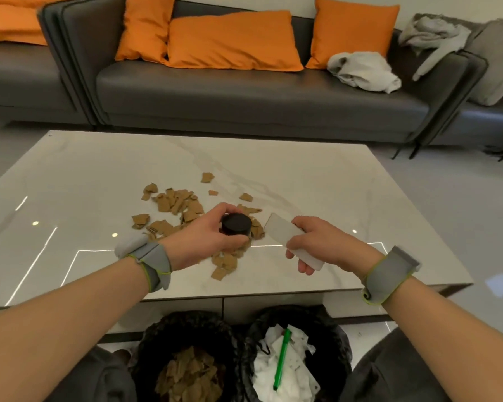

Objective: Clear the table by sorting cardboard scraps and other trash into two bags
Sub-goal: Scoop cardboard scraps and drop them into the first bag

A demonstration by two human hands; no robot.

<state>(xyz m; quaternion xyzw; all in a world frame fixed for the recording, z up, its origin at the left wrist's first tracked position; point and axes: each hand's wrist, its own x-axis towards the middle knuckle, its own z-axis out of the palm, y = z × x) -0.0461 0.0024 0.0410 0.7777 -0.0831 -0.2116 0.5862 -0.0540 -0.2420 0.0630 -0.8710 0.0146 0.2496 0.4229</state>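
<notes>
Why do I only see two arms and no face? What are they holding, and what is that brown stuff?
The camera sits on the person's head and looks down, so you see only their arms. The left hand grips a black round tub. The right hand holds a flat white strip. The brown stuff is cardboard scraps lying on the table. Below are two bags: the left bag holds cardboard, the right bag holds white paper and a green pen.

Left hand (204,240), right hand (317,245) bare; grey wristbands (153,265), lime-green piping, both wrists; dark grey trousers (395,372).
</notes>
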